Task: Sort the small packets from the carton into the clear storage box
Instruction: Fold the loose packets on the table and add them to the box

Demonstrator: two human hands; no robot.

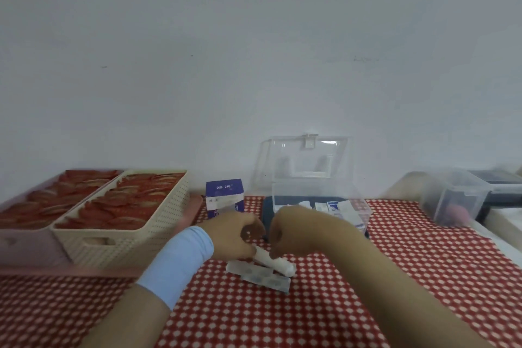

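Soft, even, dimmish light with faint shadows; the whole view is blurry, edges smeared and bowed by wide-angle distortion.

Checked tablecloth [437, 257] (carton [224, 198], clear box [310, 186])

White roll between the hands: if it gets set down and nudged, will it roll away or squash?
The white roll looks cylindrical, so it would probably roll on the flat checked cloth. It seems soft like bandage, so likely light and slightly squashy where the left hand and right hand grip it. Probably not fragile.
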